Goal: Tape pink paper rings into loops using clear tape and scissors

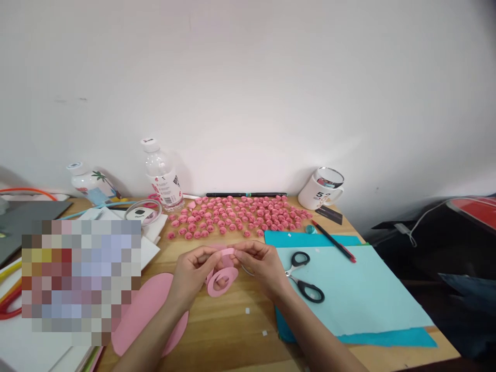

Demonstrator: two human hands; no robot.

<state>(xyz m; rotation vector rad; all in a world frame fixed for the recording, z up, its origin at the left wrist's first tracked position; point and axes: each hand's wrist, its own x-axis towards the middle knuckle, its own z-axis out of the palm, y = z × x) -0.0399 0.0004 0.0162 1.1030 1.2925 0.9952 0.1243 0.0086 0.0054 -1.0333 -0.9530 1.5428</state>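
My left hand (191, 271) and my right hand (263, 264) meet over the wooden table (228, 330), both pinched on the top end of a pink paper spiral strip (221, 279). The rest of the strip hangs down in loose coils between my palms. Behind my hands lie several small pink rolled paper roses (240, 213) spread in rows near the wall. Black-handled scissors (304, 276) lie just right of my right hand on a light blue sheet (360, 294).
Pink paper cut-outs (145, 310) lie at the front left. Two plastic bottles (163, 175), a tape roll (142, 212), a white mug (321, 188), a red pen (335, 243), a black marker (244, 195) and a darker blue sheet (387, 338) are around. A blurred patch covers the left.
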